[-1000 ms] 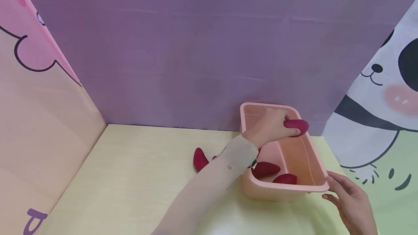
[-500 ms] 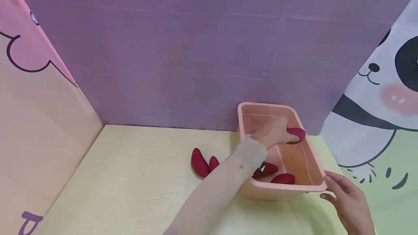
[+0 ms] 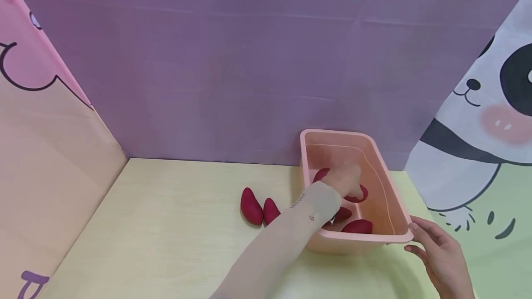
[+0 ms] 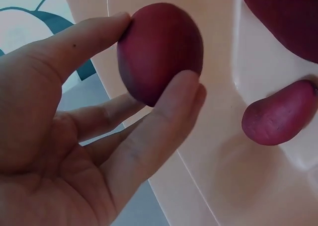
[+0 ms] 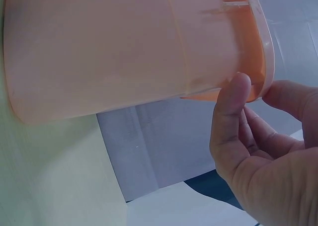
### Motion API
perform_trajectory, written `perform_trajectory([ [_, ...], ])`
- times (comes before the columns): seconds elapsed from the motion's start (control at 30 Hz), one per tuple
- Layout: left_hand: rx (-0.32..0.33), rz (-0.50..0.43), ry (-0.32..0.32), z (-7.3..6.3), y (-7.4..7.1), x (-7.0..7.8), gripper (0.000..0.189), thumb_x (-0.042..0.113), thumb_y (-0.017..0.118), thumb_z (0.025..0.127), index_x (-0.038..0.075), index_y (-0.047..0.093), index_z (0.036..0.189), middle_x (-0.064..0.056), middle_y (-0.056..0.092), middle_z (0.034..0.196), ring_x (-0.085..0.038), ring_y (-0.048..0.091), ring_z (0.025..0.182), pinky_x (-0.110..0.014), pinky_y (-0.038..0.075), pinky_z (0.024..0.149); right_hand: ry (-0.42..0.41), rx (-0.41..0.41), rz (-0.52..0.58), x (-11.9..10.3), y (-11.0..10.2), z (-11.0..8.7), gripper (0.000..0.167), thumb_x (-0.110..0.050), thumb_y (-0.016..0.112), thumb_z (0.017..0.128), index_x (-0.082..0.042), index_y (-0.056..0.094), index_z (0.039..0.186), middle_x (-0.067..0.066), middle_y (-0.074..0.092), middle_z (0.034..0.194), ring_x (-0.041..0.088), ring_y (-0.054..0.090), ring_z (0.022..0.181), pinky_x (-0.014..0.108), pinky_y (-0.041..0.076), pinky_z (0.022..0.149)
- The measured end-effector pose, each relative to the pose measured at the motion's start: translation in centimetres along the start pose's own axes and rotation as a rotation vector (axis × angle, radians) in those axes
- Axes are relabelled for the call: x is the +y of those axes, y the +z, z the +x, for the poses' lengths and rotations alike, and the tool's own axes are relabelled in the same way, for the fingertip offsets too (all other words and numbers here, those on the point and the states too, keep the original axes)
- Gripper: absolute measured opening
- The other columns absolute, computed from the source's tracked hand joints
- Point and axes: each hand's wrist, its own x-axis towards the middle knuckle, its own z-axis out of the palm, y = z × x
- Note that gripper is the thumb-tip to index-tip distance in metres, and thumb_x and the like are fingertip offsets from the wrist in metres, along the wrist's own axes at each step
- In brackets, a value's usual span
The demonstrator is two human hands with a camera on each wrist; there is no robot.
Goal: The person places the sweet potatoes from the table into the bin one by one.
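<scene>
My left hand (image 3: 344, 180) is inside the pink plastic bin (image 3: 376, 239), pinching a smooth dark red sweet potato (image 4: 161, 47) between thumb and fingertips. In the left wrist view, a gap shows between this piece and another sweet potato (image 4: 280, 114) on the bin floor. Several more lie in the bin, one sweet potato (image 3: 358, 227) close to the near wall; my forearm hides part of the contents. At the bin's near right corner, my right hand (image 3: 444, 255) pinches the rim. From the right wrist, its thumb and finger (image 5: 231, 99) appear at the rim's edge.
Left of the bin, a sweet potato (image 3: 251, 206) lies on the pale wooden table (image 3: 166, 225) beside a second one (image 3: 270, 211), partly covered by my forearm. A purple backdrop (image 3: 208, 82) stands behind, with printed panels at both sides.
My left hand, holding the sweet potato, has moved down and left, deeper into the bin. My right hand stays on the rim. The whole view has shifted slightly.
</scene>
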Motion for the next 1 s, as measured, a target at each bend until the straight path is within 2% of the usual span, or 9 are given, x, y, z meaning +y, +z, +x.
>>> perform_trajectory([
  [0.1, -0.016, 0.000, 0.026, -0.2, 0.1, -0.2, 0.015, 0.015, 0.089, 0.075, 0.018, 0.074, 0.077, 0.001, 0.064, 0.067, -0.012, 0.058, 0.058, -0.021, 0.048, 0.049, 0.002, 0.000, 0.002, 0.0, 0.1, 0.0, 0.023, -0.023, 0.070, 0.095, -0.015, 0.071, 0.117, -0.011, 0.069, 0.104, 0.012, 0.066, 0.085, 0.030, 0.059, 0.068],
  [0.23, 0.002, 0.074, 0.081, 0.0, 0.0, -0.5, 0.012, 0.014, 0.086, 0.074, 0.017, 0.075, 0.078, 0.001, 0.060, 0.068, -0.013, 0.055, 0.064, -0.021, 0.046, 0.053, 0.001, -0.005, 0.004, 0.0, 0.1, 0.0, 0.024, -0.024, 0.070, 0.095, -0.015, 0.071, 0.118, -0.011, 0.069, 0.104, 0.012, 0.066, 0.085, 0.031, 0.059, 0.069],
  [0.37, 0.021, 0.115, 0.094, 0.2, 0.0, -0.5, 0.013, 0.011, 0.084, 0.074, 0.018, 0.075, 0.080, 0.002, 0.059, 0.069, -0.014, 0.055, 0.068, -0.022, 0.045, 0.054, -0.027, -0.021, 0.015, 0.1, 0.1, 0.0, 0.024, -0.022, 0.070, 0.096, -0.013, 0.071, 0.118, -0.010, 0.069, 0.105, 0.012, 0.067, 0.085, 0.031, 0.059, 0.069],
  [0.6, 0.060, 0.183, 0.144, 0.0, -0.6, 0.1, 0.007, 0.015, 0.077, 0.083, 0.020, 0.072, 0.080, 0.004, 0.057, 0.066, -0.011, 0.054, 0.067, -0.020, 0.043, 0.054, -0.046, -0.030, 0.016, 0.2, 0.1, 0.0, 0.026, -0.022, 0.070, 0.096, -0.012, 0.070, 0.120, -0.009, 0.068, 0.106, 0.015, 0.067, 0.083, 0.032, 0.059, 0.069],
  [0.77, 0.077, 0.186, 0.175, -0.8, -2.2, 0.6, 0.014, 0.023, 0.077, 0.086, 0.020, 0.070, 0.075, 0.004, 0.055, 0.061, -0.009, 0.054, 0.062, -0.019, 0.042, 0.054, -0.058, -0.042, 0.029, 0.3, 0.2, -0.1, 0.022, -0.019, 0.068, 0.097, -0.013, 0.071, 0.118, -0.008, 0.069, 0.106, 0.016, 0.067, 0.082, 0.032, 0.059, 0.069],
  [0.87, 0.075, 0.185, 0.173, -1.4, -3.2, 0.6, 0.019, 0.028, 0.079, 0.086, 0.020, 0.069, 0.073, 0.004, 0.053, 0.059, -0.009, 0.053, 0.059, -0.019, 0.042, 0.055, -0.075, -0.056, 0.056, 0.4, 0.1, -0.1, 0.020, -0.014, 0.066, 0.098, -0.013, 0.072, 0.118, -0.007, 0.069, 0.106, 0.016, 0.067, 0.082, 0.031, 0.059, 0.068],
  [0.97, 0.062, 0.107, 0.168, -1.9, -4.2, 0.1, 0.021, 0.024, 0.078, 0.088, 0.017, 0.066, 0.072, 0.003, 0.049, 0.058, -0.009, 0.050, 0.054, -0.019, 0.041, 0.053, -0.085, -0.058, 0.068, 0.3, 0.0, -0.1, 0.020, -0.012, 0.065, 0.099, -0.013, 0.072, 0.117, -0.007, 0.070, 0.106, 0.015, 0.067, 0.082, 0.030, 0.059, 0.067],
  [1.0, 0.050, 0.053, 0.161, -2.2, -4.6, -0.1, 0.021, 0.023, 0.078, 0.088, 0.016, 0.065, 0.073, 0.003, 0.048, 0.058, -0.009, 0.049, 0.053, -0.019, 0.041, 0.052, -0.083, -0.058, 0.067, 0.3, 0.0, -0.1, 0.019, -0.012, 0.065, 0.099, -0.013, 0.072, 0.116, -0.007, 0.070, 0.105, 0.015, 0.067, 0.082, 0.030, 0.059, 0.067],
])
